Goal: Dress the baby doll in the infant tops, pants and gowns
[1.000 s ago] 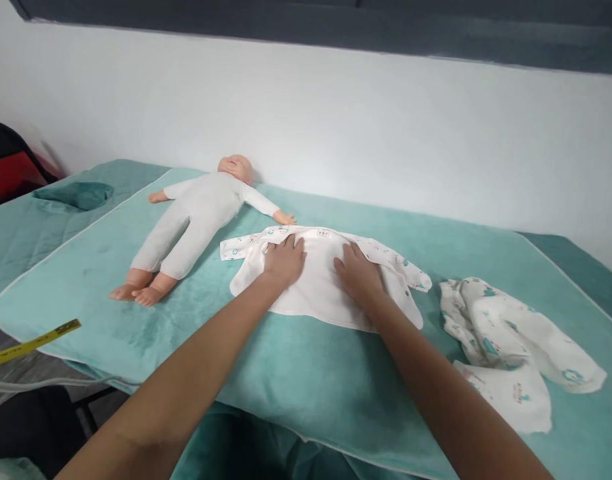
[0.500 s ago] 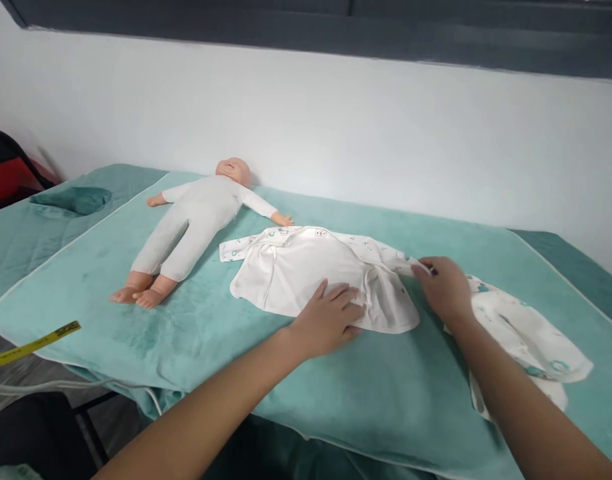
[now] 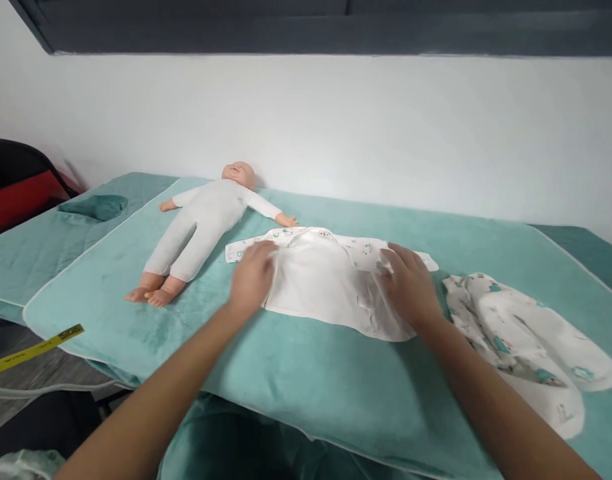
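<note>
A small white baby shirt (image 3: 322,280) with a teal print lies spread on the teal blanket (image 3: 306,373). My left hand (image 3: 253,277) rests on the shirt's left side, blurred by motion, fingers flat. My right hand (image 3: 409,287) lies flat on the shirt's right side near the sleeve, fingers spread. A baby doll (image 3: 201,223) in a pale bodysuit lies on its back to the left of the shirt, head toward the wall.
Printed baby trousers (image 3: 523,343) lie crumpled at the right. A dark teal cushion (image 3: 93,207) sits at the far left on a second mat. A yellow tape measure (image 3: 33,348) hangs off the left edge. The white wall runs behind the bed.
My left hand moved from the shirt's lower hem up to its left side. My right hand came back from the right sleeve tip onto the shirt's right side. The shirt lies flatter.
</note>
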### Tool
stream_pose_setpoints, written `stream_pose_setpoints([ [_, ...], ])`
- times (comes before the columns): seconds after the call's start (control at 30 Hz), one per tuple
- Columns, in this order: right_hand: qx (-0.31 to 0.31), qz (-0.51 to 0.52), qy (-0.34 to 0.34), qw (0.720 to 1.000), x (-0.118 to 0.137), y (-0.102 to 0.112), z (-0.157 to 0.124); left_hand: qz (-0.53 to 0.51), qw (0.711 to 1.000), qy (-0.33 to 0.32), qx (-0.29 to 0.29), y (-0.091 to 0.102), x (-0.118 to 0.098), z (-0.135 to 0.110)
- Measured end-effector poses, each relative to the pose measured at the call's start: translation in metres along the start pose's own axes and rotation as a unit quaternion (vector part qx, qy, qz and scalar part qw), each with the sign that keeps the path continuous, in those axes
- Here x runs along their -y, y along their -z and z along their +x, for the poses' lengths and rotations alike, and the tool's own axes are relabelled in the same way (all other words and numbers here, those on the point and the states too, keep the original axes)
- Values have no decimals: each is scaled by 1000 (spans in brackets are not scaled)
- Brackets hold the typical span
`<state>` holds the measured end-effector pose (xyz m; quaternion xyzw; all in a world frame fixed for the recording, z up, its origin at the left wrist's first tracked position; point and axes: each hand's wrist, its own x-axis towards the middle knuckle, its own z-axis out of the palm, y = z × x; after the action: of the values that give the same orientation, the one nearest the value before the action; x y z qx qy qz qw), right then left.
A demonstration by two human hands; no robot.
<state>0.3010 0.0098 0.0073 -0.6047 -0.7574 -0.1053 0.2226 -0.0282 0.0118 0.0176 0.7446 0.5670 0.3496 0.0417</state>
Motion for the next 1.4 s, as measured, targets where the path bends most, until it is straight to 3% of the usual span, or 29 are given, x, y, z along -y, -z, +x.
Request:
stream_pose_setpoints([
  [0.1,50,45,8,998,39,-4,20,136,984,95,68,20,42,21],
  [0.2,109,72,55,990,80,-18,26,177,964,87,180,25,57,29],
  [0.27,150,93,104,979,102,-29,24,207,954,62,206,25,57,32],
  [0.4,186,98,144,967,120,-42,16,263,947,20,181,31,60,47],
  [0.57,195,96,180,959,118,-30,5,253,966,0,56,38,69,66],
  [0.7,173,126,213,953,119,-8,-20,213,975,-48,25,32,58,34],
  [0.83,147,69,193,968,118,5,-38,76,985,-106,114,31,43,-29],
  [0.93,141,22,205,968,119,4,-39,51,980,-115,157,36,39,-59],
  [1.1,147,71,193,968,124,5,-37,113,972,-157,130,38,37,-56],
  [1.23,204,117,186,954,124,18,-47,124,969,-183,107,45,36,-54],
  [1.33,233,202,175,935,109,30,-50,116,971,-182,100,52,38,-64],
  [1.4,188,213,135,949,90,34,-48,103,976,-170,91,54,39,-71],
])
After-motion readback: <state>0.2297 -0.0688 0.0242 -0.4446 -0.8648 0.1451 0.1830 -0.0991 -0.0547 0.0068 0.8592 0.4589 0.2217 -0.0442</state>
